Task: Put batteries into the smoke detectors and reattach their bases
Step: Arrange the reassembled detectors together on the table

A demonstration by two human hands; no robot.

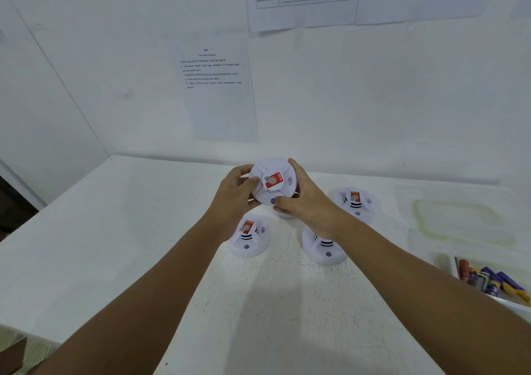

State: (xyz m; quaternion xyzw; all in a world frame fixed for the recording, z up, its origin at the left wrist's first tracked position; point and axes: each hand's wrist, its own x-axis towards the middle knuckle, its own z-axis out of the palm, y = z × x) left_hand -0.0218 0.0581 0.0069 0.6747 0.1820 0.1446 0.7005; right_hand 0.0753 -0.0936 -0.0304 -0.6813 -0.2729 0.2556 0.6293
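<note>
Both hands hold one smoke detector [272, 183] above the worktop [115, 245]

The left hand [235, 193] and right hand [304, 199] curl round its rim near the back edge; three more detectors [249, 238] sit below, batteries [494, 281] in a tray at the right edge

Wall papers [218, 87] — plastic lid [459, 222]
</note>
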